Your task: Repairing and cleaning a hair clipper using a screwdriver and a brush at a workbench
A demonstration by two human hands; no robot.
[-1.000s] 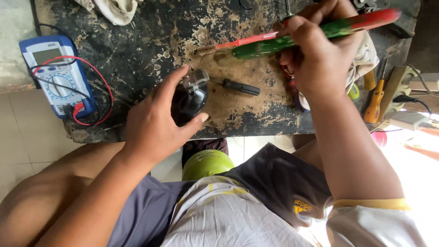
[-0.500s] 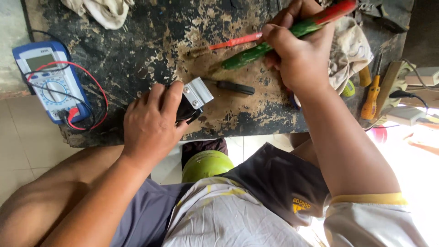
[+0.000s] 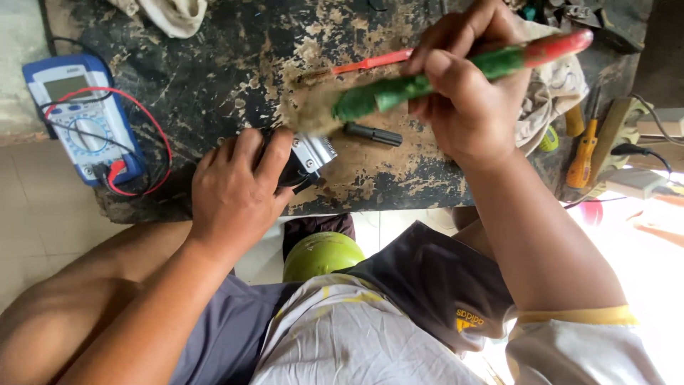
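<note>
Left hand (image 3: 235,189) closed around black hair clipper (image 3: 303,160) at the near edge of the surface (image 3: 214,71); right hand (image 3: 467,93) clenched on green-handled brush (image 3: 399,89), bristles at the blade. Risk — clipper slipping off the edge if brushed too hard, or bristles snagging — likely from loose hold.

Daylight floods in from the lower right of the frame, where the floor is blown out to glaring white. The dark bench (image 3: 214,85) is evenly lit with soft shadows. The brush (image 3: 399,89) tip at centre is motion-blurred; frame edges bend slightly.
</note>
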